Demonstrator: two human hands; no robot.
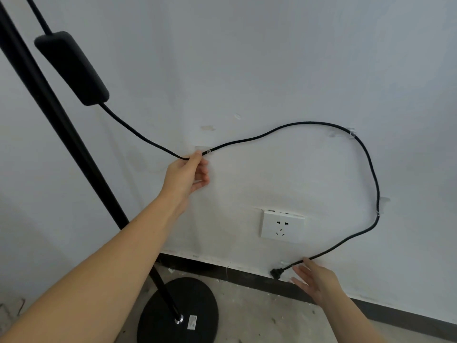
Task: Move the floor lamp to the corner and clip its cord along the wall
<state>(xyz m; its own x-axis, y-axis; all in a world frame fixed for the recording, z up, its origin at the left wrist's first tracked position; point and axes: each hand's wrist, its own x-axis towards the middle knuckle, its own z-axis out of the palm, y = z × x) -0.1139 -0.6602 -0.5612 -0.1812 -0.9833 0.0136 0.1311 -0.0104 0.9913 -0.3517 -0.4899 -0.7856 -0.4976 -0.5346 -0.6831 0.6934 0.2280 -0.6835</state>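
The black floor lamp stands at the left, its pole [49, 100] rising from a round black base [197, 303] on the floor. Its black cord [284, 128] runs from an inline box [71, 68] across the white wall in a loop. The cord passes through clear clips at the left [209, 151], upper right [352, 132] and right [378, 212]. My left hand [188, 174] pinches the cord right beside the left clip. My right hand [314, 278] has its fingers spread and touches the cord near the black plug [275, 273], which hangs just above the baseboard.
A white wall socket [283, 226] sits inside the cord loop, with nothing plugged in. A dark baseboard [247, 276] runs along the wall's foot. The concrete floor [272, 318] is rough and speckled with debris. Old tape marks [207, 128] dot the wall.
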